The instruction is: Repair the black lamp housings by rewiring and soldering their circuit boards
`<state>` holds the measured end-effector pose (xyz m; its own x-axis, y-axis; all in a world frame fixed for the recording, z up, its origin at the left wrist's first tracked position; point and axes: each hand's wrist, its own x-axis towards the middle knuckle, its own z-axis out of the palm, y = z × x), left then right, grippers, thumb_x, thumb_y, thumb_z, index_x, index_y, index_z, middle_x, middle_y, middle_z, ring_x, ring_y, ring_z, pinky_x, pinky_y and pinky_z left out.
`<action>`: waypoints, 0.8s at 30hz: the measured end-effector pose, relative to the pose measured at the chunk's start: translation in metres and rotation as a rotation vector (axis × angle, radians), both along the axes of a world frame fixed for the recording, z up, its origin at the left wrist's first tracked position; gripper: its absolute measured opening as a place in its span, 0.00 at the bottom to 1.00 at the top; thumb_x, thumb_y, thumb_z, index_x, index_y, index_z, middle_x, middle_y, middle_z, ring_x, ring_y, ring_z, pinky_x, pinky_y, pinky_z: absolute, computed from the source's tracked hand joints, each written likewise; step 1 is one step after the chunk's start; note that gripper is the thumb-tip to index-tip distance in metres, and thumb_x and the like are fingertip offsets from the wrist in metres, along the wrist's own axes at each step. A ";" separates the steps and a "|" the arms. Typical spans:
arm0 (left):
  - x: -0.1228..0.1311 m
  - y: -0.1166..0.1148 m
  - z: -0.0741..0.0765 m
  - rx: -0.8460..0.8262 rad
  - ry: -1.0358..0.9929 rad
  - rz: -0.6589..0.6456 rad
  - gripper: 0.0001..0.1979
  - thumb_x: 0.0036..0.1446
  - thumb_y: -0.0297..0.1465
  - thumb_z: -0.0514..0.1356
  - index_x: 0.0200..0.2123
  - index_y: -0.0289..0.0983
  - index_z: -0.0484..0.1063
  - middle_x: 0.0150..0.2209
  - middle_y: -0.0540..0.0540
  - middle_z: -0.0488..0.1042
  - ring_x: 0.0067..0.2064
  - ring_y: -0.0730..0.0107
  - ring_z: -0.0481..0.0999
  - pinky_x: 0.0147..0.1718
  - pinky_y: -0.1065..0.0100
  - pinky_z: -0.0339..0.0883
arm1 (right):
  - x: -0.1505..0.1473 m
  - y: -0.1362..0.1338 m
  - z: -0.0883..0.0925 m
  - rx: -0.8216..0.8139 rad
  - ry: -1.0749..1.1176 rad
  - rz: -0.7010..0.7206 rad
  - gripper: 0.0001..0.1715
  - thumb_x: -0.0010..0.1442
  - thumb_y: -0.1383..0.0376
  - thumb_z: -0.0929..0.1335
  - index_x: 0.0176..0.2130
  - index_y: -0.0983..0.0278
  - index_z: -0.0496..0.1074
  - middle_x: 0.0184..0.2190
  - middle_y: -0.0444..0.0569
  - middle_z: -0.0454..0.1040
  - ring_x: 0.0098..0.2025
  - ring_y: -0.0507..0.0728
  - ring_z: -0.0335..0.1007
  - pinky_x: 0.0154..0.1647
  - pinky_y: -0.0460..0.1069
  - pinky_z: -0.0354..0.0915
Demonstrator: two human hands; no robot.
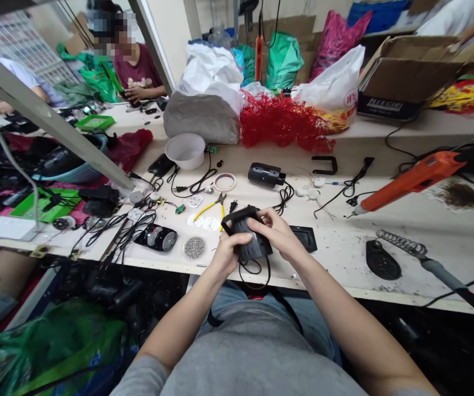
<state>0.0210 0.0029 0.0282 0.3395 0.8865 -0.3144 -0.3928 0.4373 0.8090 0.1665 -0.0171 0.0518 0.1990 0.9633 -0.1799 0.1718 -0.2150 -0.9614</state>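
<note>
Between both hands I hold a black plastic housing (250, 248) with slots in its face, just above the bench's front edge. My left hand (229, 250) grips its lower left side, the thumb lying across the face. My right hand (276, 231) is closed on the upper right side, thumb pressed on top. A black cord hangs in a loop below the housing. Right of it lies a flat black rectangular part (304, 238). Yellow-handled pliers (207, 210) rest to the left, near a round dish of small metal screws (194, 247).
An orange electric screwdriver (412, 184) hangs at the right, above a soldering iron (443, 272) in its coil stand. A black cylindrical device (266, 175), a tape roll (225, 182) and a white bowl (186, 150) stand farther back. Another person (137, 71) works across the bench.
</note>
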 end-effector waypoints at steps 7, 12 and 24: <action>-0.010 0.018 0.003 -0.463 -0.353 -0.066 0.24 0.52 0.42 0.63 0.46 0.30 0.75 0.39 0.37 0.81 0.43 0.53 0.82 0.45 0.57 0.76 | -0.001 0.000 -0.001 0.033 0.133 -0.028 0.34 0.60 0.38 0.61 0.44 0.62 0.74 0.36 0.53 0.77 0.35 0.58 0.74 0.33 0.53 0.71; -0.006 0.008 0.001 -0.517 -0.311 -0.016 0.15 0.53 0.41 0.65 0.37 0.35 0.75 0.31 0.45 0.78 0.32 0.65 0.78 0.39 0.64 0.76 | -0.013 -0.021 0.000 0.880 -0.479 0.002 0.17 0.68 0.56 0.63 0.46 0.61 0.76 0.45 0.55 0.79 0.50 0.62 0.75 0.55 0.61 0.70; -0.035 -0.008 0.063 -0.353 -0.290 -0.176 0.10 0.43 0.33 0.68 0.23 0.35 0.70 0.21 0.51 0.70 0.22 0.77 0.68 0.23 0.74 0.65 | -0.054 -0.032 0.043 1.355 -0.565 0.260 0.23 0.69 0.57 0.61 0.58 0.61 0.72 0.43 0.55 0.78 0.48 0.64 0.75 0.48 0.61 0.75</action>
